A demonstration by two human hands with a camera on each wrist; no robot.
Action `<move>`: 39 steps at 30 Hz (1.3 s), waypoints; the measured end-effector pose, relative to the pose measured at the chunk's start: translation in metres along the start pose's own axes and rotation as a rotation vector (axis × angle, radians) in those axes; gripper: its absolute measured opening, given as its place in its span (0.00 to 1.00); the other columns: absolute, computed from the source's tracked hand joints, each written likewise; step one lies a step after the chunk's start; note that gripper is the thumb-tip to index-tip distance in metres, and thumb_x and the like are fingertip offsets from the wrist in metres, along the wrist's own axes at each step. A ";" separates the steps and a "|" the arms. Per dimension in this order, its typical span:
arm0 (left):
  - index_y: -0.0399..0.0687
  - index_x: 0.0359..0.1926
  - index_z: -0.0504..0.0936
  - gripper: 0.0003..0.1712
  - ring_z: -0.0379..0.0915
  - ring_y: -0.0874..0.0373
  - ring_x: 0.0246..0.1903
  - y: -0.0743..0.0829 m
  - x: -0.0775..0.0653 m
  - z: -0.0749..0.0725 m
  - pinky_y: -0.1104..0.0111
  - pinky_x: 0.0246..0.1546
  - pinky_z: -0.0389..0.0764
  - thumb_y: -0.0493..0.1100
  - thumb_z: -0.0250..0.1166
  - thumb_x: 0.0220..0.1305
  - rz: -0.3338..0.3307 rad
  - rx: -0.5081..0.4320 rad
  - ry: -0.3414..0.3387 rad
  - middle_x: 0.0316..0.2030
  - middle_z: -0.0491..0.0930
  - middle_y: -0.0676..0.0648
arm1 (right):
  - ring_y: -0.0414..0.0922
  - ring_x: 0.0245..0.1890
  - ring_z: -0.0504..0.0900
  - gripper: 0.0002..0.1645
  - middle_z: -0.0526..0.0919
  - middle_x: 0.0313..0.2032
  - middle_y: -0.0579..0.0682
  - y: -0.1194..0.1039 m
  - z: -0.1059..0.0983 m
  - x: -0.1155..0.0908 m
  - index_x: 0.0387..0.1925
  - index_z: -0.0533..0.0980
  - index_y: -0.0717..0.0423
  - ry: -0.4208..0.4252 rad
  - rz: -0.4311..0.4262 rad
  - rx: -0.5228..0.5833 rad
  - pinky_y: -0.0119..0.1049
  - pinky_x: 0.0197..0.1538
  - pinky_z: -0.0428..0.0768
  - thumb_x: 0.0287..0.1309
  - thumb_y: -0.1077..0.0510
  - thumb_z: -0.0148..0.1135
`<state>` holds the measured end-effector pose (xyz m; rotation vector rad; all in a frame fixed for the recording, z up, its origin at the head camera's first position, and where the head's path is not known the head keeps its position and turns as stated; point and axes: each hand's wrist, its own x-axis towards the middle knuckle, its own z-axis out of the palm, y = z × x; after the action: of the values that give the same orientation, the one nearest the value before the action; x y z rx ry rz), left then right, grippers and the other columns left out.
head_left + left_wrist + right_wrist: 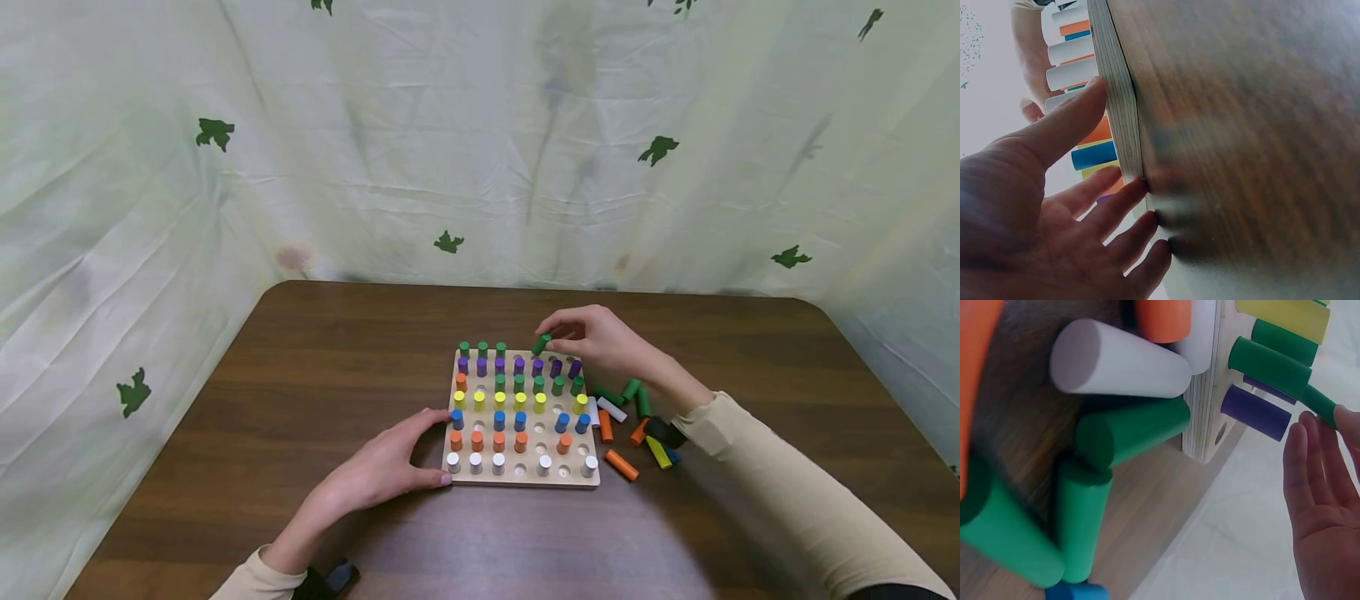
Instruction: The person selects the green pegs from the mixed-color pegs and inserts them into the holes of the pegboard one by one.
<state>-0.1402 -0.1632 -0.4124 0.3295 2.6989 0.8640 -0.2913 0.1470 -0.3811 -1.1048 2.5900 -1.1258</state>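
Observation:
Between its thumb and fingers my right hand (603, 337) pinches a green peg (542, 343), held tilted over the far row of a wooden pegboard (555, 481). Three green pegs stand at the left of that far row. Purple, green, yellow, blue, orange and white pegs fill most of the rows nearer me, with a few bare holes among them. My left hand (386, 462) touches the board's left side, its thumb at the near corner and its fingers spread along the edge (1116, 81).
Loose pegs lie on the brown table right of the board, under my right forearm: green ones (1135, 431), a white one (1122, 359), orange ones (622, 465), a yellow one (658, 452) and a blue one (672, 457). A pale patterned curtain (480, 150) hangs behind the table.

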 end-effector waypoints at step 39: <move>0.57 0.64 0.65 0.45 0.59 0.52 0.62 -0.001 0.001 0.001 0.50 0.59 0.62 0.60 0.73 0.46 -0.002 0.005 -0.003 0.63 0.64 0.50 | 0.39 0.36 0.81 0.10 0.83 0.39 0.44 0.000 0.016 0.042 0.43 0.81 0.49 -0.253 0.034 -0.072 0.33 0.40 0.79 0.58 0.60 0.63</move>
<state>-0.1411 -0.1629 -0.4140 0.3285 2.6985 0.8556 -0.3158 0.1097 -0.3851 -1.1318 2.4581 -0.8303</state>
